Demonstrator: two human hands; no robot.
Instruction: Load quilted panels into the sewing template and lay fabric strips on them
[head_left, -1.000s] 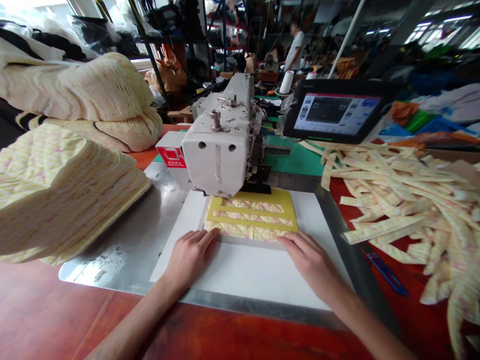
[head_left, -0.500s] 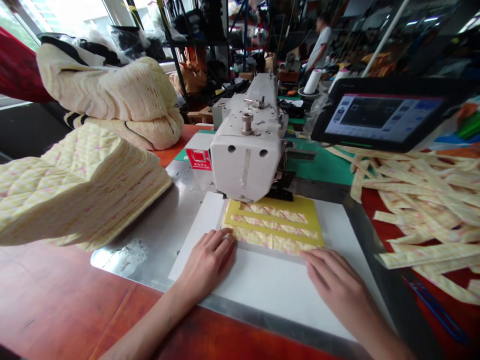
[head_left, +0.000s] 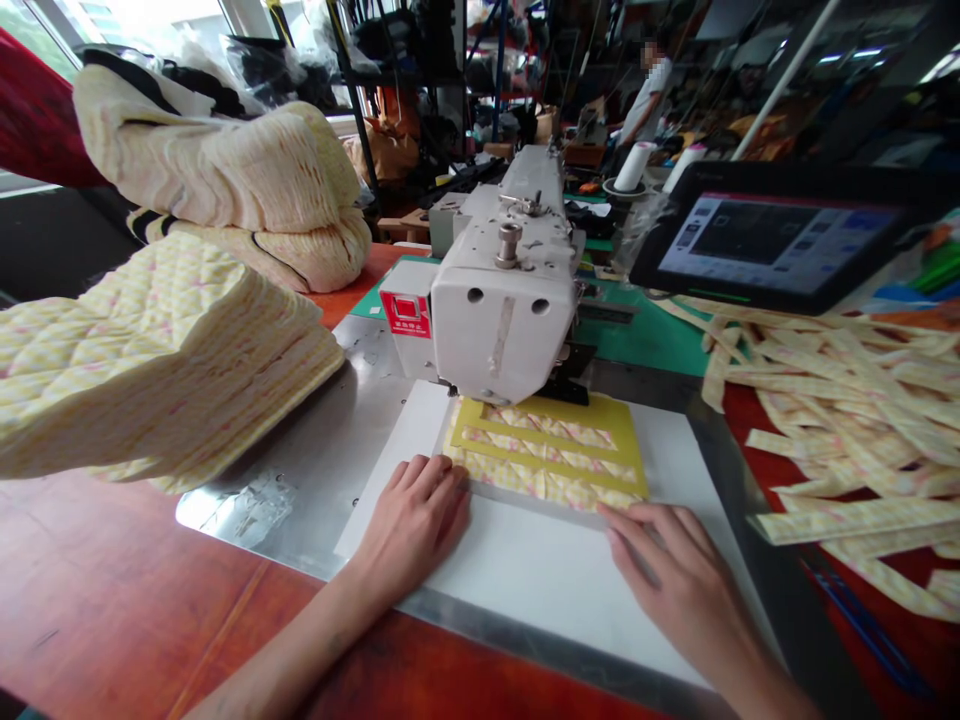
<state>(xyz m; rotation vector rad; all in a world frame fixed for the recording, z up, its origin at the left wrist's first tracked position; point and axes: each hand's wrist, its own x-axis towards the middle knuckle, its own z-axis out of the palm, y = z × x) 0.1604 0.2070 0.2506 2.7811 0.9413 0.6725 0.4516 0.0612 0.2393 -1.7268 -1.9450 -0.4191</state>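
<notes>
**Item 1:** left hand (head_left: 412, 525), grip released, laid flat and open on the board, fingertips touching the near left edge of the quilted panel.

**Item 2:** right hand (head_left: 675, 580), grip released, fingers spread on the same board, just beside the panel's near right corner. Neither hand clenches anything.

**Item 3:** white rigid template board (head_left: 555, 590), lying square on the machine plate, near the person.

**Item 4:** yellow slotted frame (head_left: 551, 447), lying on the board's far half, its far edge beneath the machine's foot area.

**Item 5:** yellow-and-pink quilted panel (head_left: 540, 485), held between board and frame, showing through the slots and along the near edge. Any new stitching cannot be made out.

**Item 6:** white industrial sewing machine head (head_left: 502, 340), with a red label at its left, standing over the frame's far edge.

**Item 7:** brushed steel plate (head_left: 300, 450), set into the red-brown bench (head_left: 127, 590).

**Item 8:** stack of matching quilted panels (head_left: 157, 370), at left, beside a large folded quilted bundle (head_left: 225, 175) further off.

**Item 9:** loose heap of cut quilted strips (head_left: 847, 420), at right, already separated and piled on the bench.

**Item 10:** black-framed control tablet (head_left: 772, 245), far right.
</notes>
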